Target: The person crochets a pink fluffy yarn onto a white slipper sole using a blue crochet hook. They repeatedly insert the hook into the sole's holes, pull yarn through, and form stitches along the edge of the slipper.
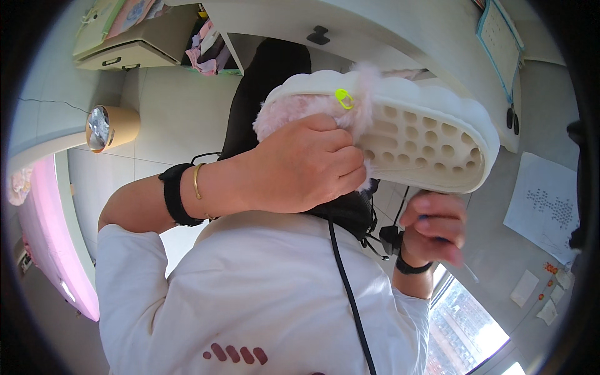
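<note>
My left hand (311, 164) grips a white slipper sole (485, 136) with a scalloped rim and a face full of round and oblong holes. Fluffy pink yarn fabric (295, 110) covers one end of it, and a strip of the same fluff runs across its middle. A neon yellow-green stitch marker (344, 99) is clipped in the fluff, just above my left knuckles. Below the sole's other end, my right hand (436, 227) is curled and blurred. Bits of blue show between its fingers, and a thin pale shaft (471, 273) sticks out below; it looks like a slim hooked tool.
A white desk (272, 18) with a black handle stands in front. At left are a cardboard bin (124, 127) and a pink bed (61, 234). A black cable (344, 276) hangs over my shirt. A window (468, 328) is at lower right.
</note>
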A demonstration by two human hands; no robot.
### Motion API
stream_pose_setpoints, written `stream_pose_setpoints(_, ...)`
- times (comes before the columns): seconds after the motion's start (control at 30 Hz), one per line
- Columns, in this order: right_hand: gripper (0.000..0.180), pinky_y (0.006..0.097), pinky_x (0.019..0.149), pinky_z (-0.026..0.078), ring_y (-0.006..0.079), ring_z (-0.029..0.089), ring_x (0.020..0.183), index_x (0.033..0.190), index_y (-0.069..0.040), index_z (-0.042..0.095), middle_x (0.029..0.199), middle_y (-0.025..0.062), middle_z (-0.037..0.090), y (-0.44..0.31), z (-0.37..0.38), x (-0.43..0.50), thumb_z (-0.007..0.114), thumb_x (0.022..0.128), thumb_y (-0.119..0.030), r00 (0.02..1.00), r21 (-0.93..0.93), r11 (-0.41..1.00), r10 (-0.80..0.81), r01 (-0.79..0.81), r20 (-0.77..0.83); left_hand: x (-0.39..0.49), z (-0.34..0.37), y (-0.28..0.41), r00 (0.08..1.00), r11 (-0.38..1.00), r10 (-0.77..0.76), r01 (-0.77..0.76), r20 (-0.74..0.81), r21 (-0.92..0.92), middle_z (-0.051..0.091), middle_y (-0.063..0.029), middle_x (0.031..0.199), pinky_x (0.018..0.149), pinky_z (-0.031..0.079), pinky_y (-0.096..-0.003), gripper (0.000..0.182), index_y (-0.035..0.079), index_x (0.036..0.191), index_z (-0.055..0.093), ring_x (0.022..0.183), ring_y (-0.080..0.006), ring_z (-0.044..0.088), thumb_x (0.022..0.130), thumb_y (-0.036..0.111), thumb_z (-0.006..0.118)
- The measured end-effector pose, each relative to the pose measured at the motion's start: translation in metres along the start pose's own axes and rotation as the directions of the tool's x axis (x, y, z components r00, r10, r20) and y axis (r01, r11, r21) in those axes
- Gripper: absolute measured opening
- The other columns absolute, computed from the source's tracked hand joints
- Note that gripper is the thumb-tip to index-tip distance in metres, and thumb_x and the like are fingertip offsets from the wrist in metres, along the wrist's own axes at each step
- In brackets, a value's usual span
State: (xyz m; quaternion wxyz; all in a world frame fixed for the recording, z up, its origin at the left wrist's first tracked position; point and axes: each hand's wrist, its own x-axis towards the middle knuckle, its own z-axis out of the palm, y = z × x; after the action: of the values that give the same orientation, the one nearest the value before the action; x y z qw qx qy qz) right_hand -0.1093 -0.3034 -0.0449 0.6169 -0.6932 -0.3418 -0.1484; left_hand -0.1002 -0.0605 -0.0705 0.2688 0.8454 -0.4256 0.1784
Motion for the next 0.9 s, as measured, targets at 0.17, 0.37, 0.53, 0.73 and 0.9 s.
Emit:
stream_pose_setpoints(0.17, 0.057, 0.0343, 0.059, 0.05, 0.0231, 0.059, 0.06, 0.091, -0.009, 0.059, 0.082, 0.0101, 0.057, -0.025, -0.005, 0.009, 0.033, 0.1, -0.058, 1.0, 0.048, 0.999, -0.007, 0.007, 0.0, -0.001, -0.002, 0.001, 1.0, 1.0, 0.011, -0.011, -0.021, 0.018, 0.054, 0.001, 0.08, 0.07, 0.041, -0.028, 0.018, 0.012, 0.085, 0.061, 0.076, -0.0156, 0.056, 0.068, 0.017, 0.063)
stream_pose_setpoints(0.37, 0.035, 0.03, 0.055, 0.05, 0.02, 0.061, 0.06, 0.091, -0.008, 0.061, 0.083, 0.0099, 0.059, -0.034, 0.001, 0.01, 0.06, 0.093, -0.042, 0.995, -0.128, 0.987, 0.098, -0.095, 0.018, 0.0, -0.002, 0.006, 1.0, 0.999, 0.028, -0.029, 0.014, 0.031, 0.054, 0.001, 0.08, 0.07, 0.041, -0.0276, 0.019, 0.011, 0.086, 0.061, 0.076, -0.0151, 0.055, 0.068, 0.016, 0.061)
stream_pose_setpoints(0.53, 0.031, 0.0264, 0.061, 0.05, 0.0197, 0.066, 0.068, 0.086, -0.008, 0.066, 0.084, 0.0094, 0.068, -0.043, -0.003, 0.016, 0.089, 0.065, -0.008, 0.952, -0.332, 0.901, 0.305, -0.278, 0.03, 0.0, -0.003, 0.003, 1.0, 1.0, 0.009, -0.01, 0.021, 0.013, 0.054, 0.001, 0.081, 0.072, 0.041, -0.0278, 0.018, 0.011, 0.086, 0.061, 0.078, -0.0151, 0.056, 0.069, 0.016, 0.061)
stream_pose_setpoints(0.73, 0.029, 0.0253, 0.06, 0.048, 0.0184, 0.065, 0.068, 0.083, -0.006, 0.065, 0.082, 0.0106, 0.07, -0.046, -0.005, 0.016, 0.086, 0.065, 0.004, 0.925, -0.392, 0.853, 0.38, -0.343, 0.016, 0.002, -0.003, 0.003, 1.0, 1.0, 0.0, 0.0, 0.0, -0.008, 0.055, 0.0007, 0.082, 0.075, 0.042, -0.0286, 0.017, 0.011, 0.086, 0.061, 0.081, -0.0157, 0.058, 0.069, 0.016, 0.062)
stream_pose_setpoints(0.9, 0.027, 0.0263, 0.062, 0.05, 0.0184, 0.066, 0.07, 0.081, -0.005, 0.065, 0.082, 0.0111, 0.07, -0.046, -0.002, 0.018, 0.085, 0.066, 0.004, 0.896, -0.357, 0.83, 0.441, -0.429, -0.052, 0.002, -0.005, 0.003, 0.998, 1.0, -0.016, 0.016, 0.058, 0.009, 0.056, 0.0002, 0.082, 0.076, 0.044, -0.03, 0.017, 0.011, 0.085, 0.061, 0.081, -0.0175, 0.058, 0.069, 0.016, 0.062)
